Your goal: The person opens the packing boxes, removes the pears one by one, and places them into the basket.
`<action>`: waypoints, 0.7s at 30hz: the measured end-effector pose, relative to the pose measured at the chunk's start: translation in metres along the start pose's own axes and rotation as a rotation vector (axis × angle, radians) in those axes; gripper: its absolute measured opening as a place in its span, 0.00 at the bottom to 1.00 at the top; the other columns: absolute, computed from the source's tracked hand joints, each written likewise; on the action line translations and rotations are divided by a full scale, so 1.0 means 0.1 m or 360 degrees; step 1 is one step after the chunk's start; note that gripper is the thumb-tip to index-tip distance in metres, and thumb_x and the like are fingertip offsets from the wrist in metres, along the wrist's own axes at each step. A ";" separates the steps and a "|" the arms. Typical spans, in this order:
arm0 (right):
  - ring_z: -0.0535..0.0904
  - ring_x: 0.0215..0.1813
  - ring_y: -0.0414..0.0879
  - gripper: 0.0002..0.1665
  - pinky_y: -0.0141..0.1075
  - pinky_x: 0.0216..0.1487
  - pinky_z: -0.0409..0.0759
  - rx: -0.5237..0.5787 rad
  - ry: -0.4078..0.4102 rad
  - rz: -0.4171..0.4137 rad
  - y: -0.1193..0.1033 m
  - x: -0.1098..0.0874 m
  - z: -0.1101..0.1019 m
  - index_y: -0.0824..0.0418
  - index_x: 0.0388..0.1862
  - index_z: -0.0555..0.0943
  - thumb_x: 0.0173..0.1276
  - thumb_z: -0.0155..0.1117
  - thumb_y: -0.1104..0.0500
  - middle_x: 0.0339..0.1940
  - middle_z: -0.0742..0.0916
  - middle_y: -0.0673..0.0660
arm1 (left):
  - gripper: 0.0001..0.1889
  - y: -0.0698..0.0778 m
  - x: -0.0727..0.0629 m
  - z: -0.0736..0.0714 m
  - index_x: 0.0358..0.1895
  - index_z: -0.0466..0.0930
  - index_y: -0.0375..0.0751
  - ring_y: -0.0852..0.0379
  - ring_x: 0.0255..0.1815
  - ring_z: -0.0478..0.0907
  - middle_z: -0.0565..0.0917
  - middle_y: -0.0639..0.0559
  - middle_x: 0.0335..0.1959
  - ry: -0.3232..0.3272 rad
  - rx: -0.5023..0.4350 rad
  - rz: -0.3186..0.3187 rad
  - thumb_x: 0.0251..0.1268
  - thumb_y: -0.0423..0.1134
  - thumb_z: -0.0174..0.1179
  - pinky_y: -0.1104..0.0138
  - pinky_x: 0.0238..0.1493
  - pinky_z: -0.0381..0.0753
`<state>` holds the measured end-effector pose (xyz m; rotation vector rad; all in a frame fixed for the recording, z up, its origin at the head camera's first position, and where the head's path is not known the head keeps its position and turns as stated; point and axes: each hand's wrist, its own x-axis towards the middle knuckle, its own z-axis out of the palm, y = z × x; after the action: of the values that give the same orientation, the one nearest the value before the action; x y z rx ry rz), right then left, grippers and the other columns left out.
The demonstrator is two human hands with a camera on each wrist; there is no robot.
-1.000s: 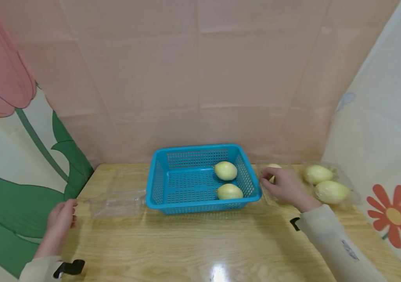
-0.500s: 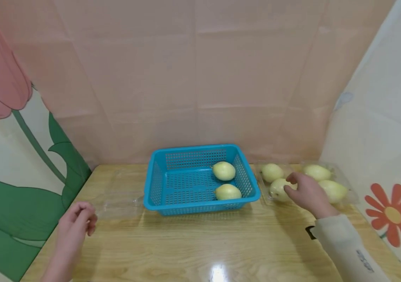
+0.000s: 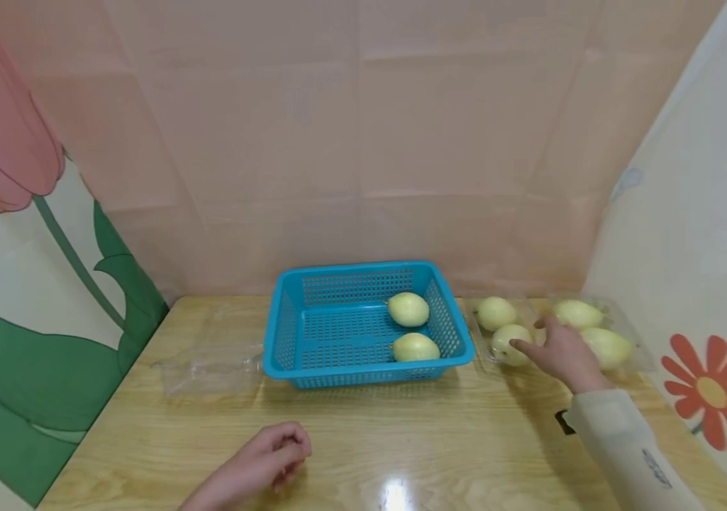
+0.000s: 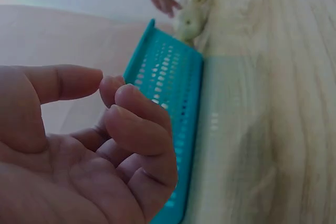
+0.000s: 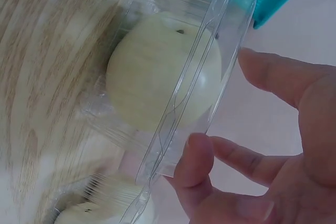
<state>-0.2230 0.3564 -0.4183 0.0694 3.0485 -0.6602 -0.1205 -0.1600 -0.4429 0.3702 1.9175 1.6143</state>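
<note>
Currently your right hand (image 3: pixel 564 355) is beside the inner see-through tray (image 3: pixel 478 342), its grip spread, thumb apart from the fingers; whether a fingertip touches the plastic you cannot tell. Two pale fruits sit in that tray: a front fruit (image 3: pixel 511 345) nearest your thumb, and a back fruit (image 3: pixel 496 314) behind it. In the right wrist view, the tray's raised rim stands between your fingers and the nearest fruit. Just right is the outer tray (image 3: pixel 641 353) with two more fruits (image 3: pixel 606 348), partly behind your hand. On the other side, the blue basket (image 3: pixel 363 377) stands close against the inner tray, a pair of fruits (image 3: pixel 415 348) at its right end. Your left hand (image 3: pixel 261 458) is in front of the basket, grip relaxed, fingers loosely bent. Left of the basket, a see-through container (image 3: pixel 210 370) lies on the tabletop (image 3: pixel 363 433).
</note>
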 end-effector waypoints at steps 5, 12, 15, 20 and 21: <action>0.80 0.36 0.58 0.54 0.53 0.33 0.78 -0.0032 0.0055 -0.0005 0.01 0.03 0.00 0.80 0.64 0.66 0.68 0.58 0.30 0.40 0.83 0.72 | 0.12 -0.05 0.09 0.11 0.41 0.75 0.31 0.59 0.21 0.66 0.73 0.53 0.23 -0.0014 0.0001 -0.0074 0.76 0.40 0.51 0.70 0.21 0.67; 0.79 0.45 0.70 0.59 0.56 0.35 0.78 -0.0063 0.0060 0.0037 -0.01 0.07 -0.02 0.81 0.66 0.64 0.66 0.57 0.27 0.53 0.77 0.82 | 0.12 -0.05 0.10 0.13 0.42 0.76 0.32 0.59 0.21 0.66 0.73 0.53 0.23 -0.0003 -0.0015 -0.0115 0.76 0.39 0.50 0.70 0.22 0.67; 0.80 0.45 0.69 0.61 0.54 0.33 0.78 -0.0064 0.0046 0.0057 0.00 0.08 -0.03 0.81 0.67 0.63 0.65 0.57 0.25 0.54 0.78 0.82 | 0.12 -0.05 0.10 0.12 0.43 0.76 0.31 0.59 0.22 0.67 0.74 0.53 0.23 0.0010 0.0006 -0.0097 0.75 0.39 0.50 0.70 0.22 0.68; 0.81 0.45 0.69 0.63 0.50 0.29 0.78 -0.0061 0.0040 0.0073 0.04 0.10 0.00 0.79 0.69 0.62 0.62 0.57 0.23 0.54 0.78 0.81 | 0.11 -0.05 0.11 0.11 0.43 0.76 0.31 0.58 0.23 0.69 0.74 0.53 0.23 0.0062 0.0021 -0.0083 0.73 0.38 0.51 0.70 0.22 0.68; 0.80 0.46 0.71 0.64 0.51 0.30 0.78 -0.0063 0.0035 0.0077 0.05 0.10 0.00 0.79 0.69 0.61 0.62 0.57 0.23 0.56 0.77 0.82 | 0.11 -0.06 0.11 0.11 0.43 0.76 0.31 0.58 0.23 0.69 0.74 0.53 0.23 0.0074 0.0020 -0.0085 0.73 0.38 0.51 0.70 0.21 0.68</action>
<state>-0.2329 0.3611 -0.4205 0.1502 3.0682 -0.6003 -0.1214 -0.1464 -0.4522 0.2864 1.9561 1.5895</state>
